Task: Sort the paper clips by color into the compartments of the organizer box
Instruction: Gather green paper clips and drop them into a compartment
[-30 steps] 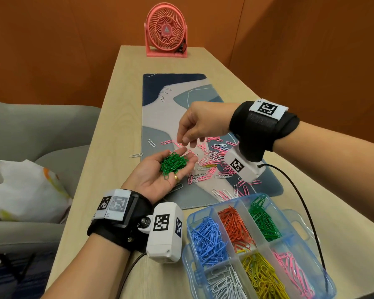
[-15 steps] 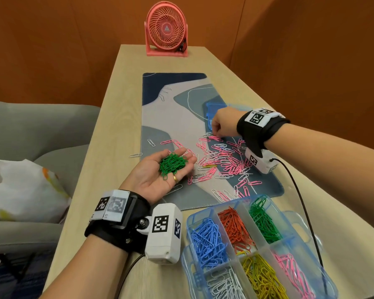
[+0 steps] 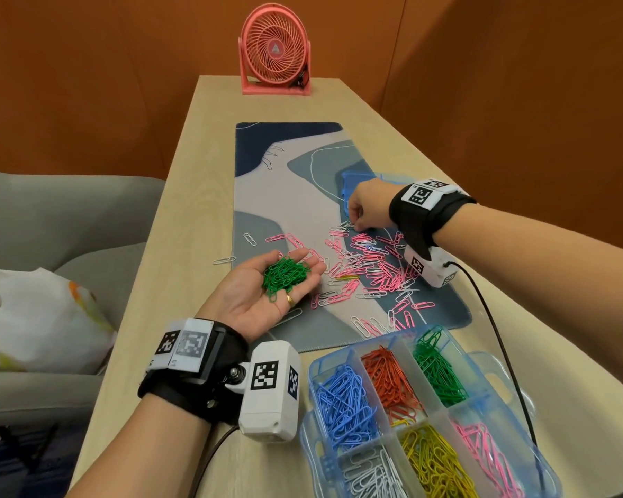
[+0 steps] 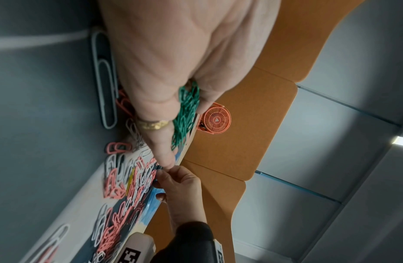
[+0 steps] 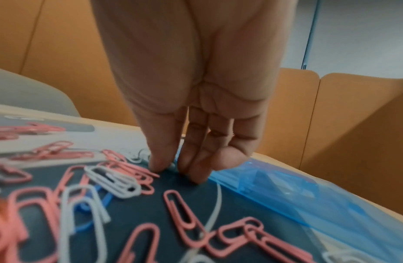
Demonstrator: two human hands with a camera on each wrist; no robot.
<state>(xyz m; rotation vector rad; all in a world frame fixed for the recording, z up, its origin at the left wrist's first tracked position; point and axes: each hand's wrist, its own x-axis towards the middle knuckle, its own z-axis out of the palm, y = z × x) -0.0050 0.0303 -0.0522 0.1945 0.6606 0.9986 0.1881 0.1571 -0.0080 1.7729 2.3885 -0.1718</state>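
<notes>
I read the sort as well along: left of the loose pile on the desk mat, my left hand lies palm up, fingers loosely cupped under a heap of green paper clips; near of the pile, the organizer box already has clips in all six compartments, while mostly pink and white remain. Since a second ago my right hand has moved from beside my left palm to the pile's far edge, fingertips pinched down there; what they hold I cannot tell

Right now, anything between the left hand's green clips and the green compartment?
Nothing visible. The left hand cups the green clips over the mat; the green compartment lies open, lid off.
</notes>
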